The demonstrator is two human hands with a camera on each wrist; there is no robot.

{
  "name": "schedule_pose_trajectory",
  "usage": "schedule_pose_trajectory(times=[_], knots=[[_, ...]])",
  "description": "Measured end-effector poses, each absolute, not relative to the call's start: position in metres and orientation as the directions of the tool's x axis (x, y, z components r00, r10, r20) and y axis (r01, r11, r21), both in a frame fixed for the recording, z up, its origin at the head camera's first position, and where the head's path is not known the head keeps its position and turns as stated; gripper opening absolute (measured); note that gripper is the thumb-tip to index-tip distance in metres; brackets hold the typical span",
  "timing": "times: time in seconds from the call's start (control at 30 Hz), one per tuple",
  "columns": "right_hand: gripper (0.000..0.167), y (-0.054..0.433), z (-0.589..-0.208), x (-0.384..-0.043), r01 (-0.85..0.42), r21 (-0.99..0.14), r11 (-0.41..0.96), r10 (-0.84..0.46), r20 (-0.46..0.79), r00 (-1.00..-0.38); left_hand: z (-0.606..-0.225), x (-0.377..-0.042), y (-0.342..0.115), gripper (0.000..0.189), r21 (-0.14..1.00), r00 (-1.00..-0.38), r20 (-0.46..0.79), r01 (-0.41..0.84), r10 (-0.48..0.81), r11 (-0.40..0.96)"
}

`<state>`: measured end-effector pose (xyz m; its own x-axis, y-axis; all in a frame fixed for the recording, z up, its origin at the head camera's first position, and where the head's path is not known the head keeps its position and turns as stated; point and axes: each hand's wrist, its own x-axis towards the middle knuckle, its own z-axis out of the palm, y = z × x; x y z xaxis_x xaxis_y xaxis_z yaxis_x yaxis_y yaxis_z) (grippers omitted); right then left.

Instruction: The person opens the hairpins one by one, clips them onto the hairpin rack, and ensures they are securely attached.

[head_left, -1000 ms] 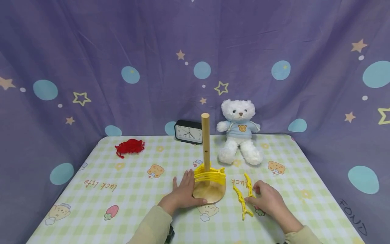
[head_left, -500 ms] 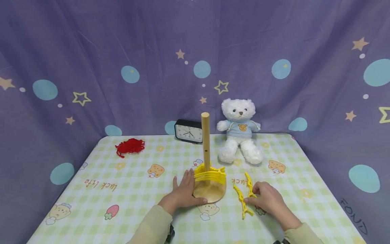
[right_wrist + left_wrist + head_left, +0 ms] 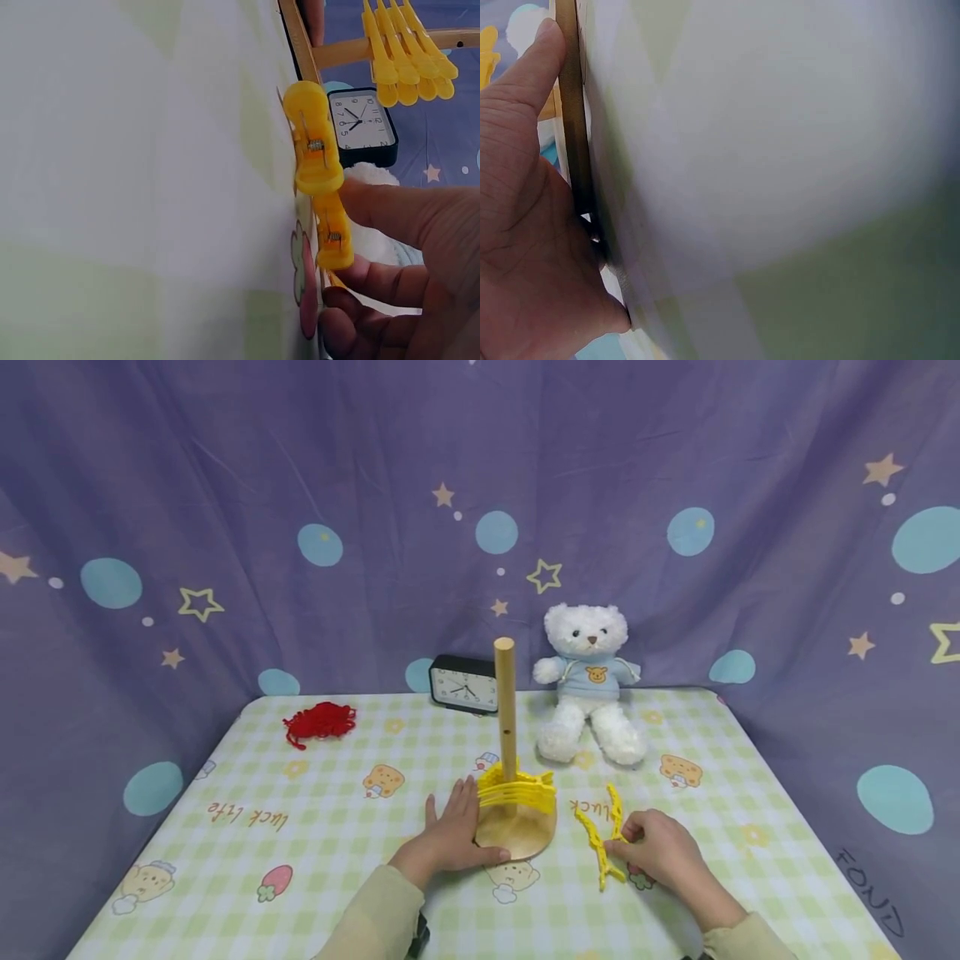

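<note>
A wooden stand with a round base (image 3: 517, 835) and an upright post (image 3: 506, 710) stands at the middle of the table. Several yellow clothespins (image 3: 517, 793) sit in a row around the lower post. My left hand (image 3: 446, 839) rests against the left side of the base, fingers spread straight, thumb along its near edge. Two loose yellow clothespins, a left one (image 3: 592, 835) and a right one (image 3: 616, 810), lie right of the stand. My right hand (image 3: 660, 847) pinches at the right clothespin (image 3: 334, 232), its thumb tip close beside the left clothespin (image 3: 315, 142).
A black-framed clock (image 3: 461, 685) stands behind the post. Beside it sits a white teddy bear (image 3: 588, 685) in a blue top. A tangle of red yarn (image 3: 321, 722) lies at the far left. A purple curtain (image 3: 375, 485) hangs behind the table.
The two loose clothespins have shifted slightly at my right hand's fingers, the left one's near end moving a little away from me. My left hand and the stand hold still.
</note>
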<state>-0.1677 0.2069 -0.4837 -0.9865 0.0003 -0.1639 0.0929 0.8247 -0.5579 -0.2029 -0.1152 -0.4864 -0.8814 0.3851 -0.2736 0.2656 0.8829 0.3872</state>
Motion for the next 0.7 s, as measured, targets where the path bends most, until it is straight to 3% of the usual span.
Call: schedule_pose_trajectory(times=[0.2, 0.37, 0.53, 0.7], knots=[[0.027, 0.209, -0.480, -0.166, 0.072, -0.519, 0.852, -0.013, -0.159, -0.987, -0.499, -0.207, -0.117, 0.123, 0.394, -0.886, -0.268, 0.258, 0.379, 0.882], [0.038, 0.209, -0.482, -0.168, 0.070, -0.492, 0.867, -0.008, -0.155, -0.988, -0.496, -0.207, -0.117, 0.123, 0.399, -0.883, -0.268, 0.263, 0.386, 0.878], [0.038, 0.210, -0.483, -0.169, 0.025, -0.462, 0.887, -0.018, -0.089, -0.996, -0.488, -0.204, -0.117, 0.120, 0.397, -0.877, -0.277, 0.267, 0.393, 0.878], [0.031, 0.209, -0.475, -0.168, -0.015, -0.531, 0.848, -0.004, 0.022, -1.000, -0.484, -0.202, -0.117, 0.117, 0.397, -0.875, -0.286, 0.263, 0.391, 0.879]])
